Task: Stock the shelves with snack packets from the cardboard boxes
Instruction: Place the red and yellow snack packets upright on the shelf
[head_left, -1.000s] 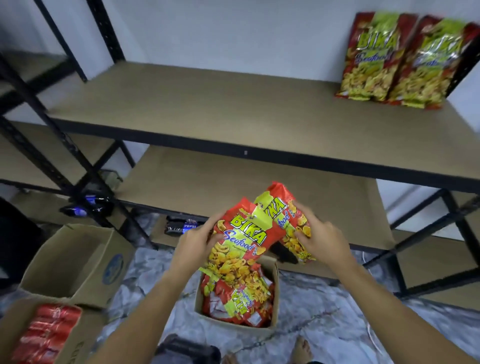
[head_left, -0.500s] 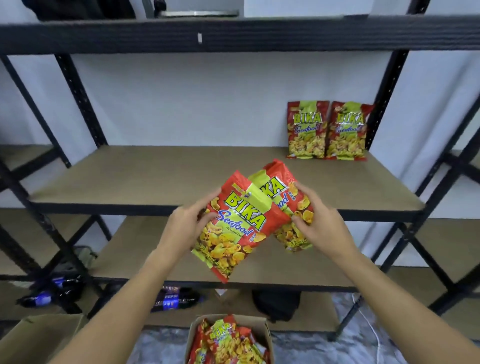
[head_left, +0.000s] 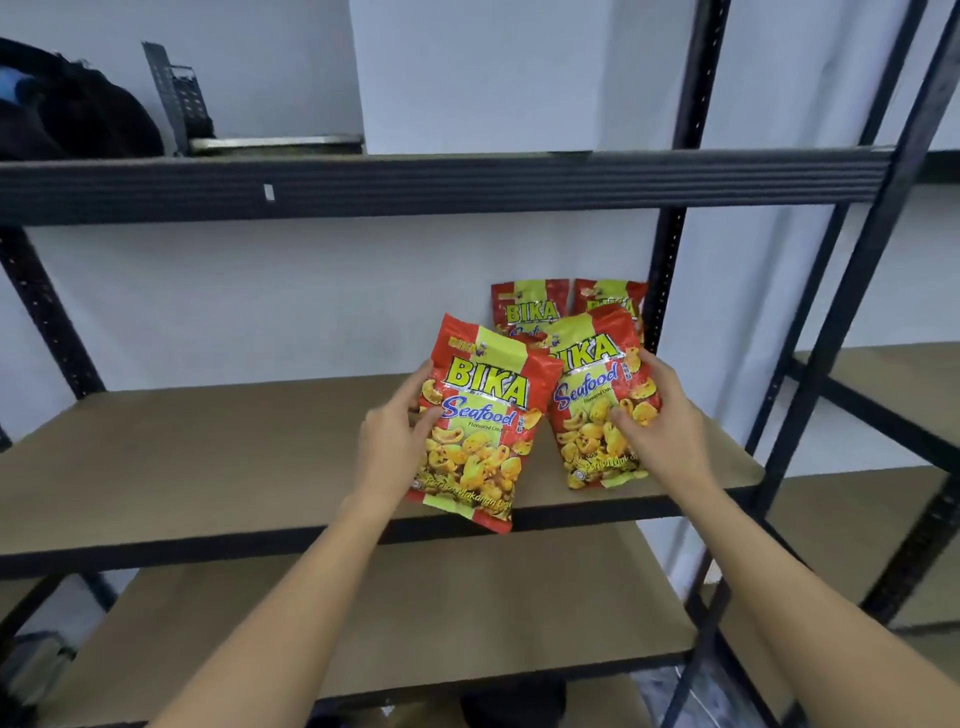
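Shelving: a black metal rack (head_left: 670, 249) with perforated uprights and ribbed front beams; the boards are flat, matte brown fibreboard.
Middle shelf (head_left: 208, 467): carries the snack packets toward its right end, by the right upright.
Left packet (head_left: 480, 426): glossy red and yellow-green foil pouch, crimped top seal, printed "BIKA Seafood" over pictured yellow crackers; tilted, its lower edge hanging over the shelf's front beam.
Right packet (head_left: 597, 405): same pouch, leaning slightly right, its top-left corner tucked behind the left packet; its bottom is low over the board, contact unclear.
Stocked packets (head_left: 524, 306): two identical pouches standing upright against the white wall at the back, side by side, partly hidden by the held ones.
Left hand (head_left: 395, 441): grips the left packet by its left edge, thumb across the front, fingers behind.
Right hand (head_left: 660, 421): grips the right packet by its right edge, thumb pressed on the front, fingers curled round the back.
Top shelf: a dark bag (head_left: 67, 114) and a grey perforated metal bracket (head_left: 176, 98) at the left.
Lower shelf (head_left: 415, 613): same brown board.
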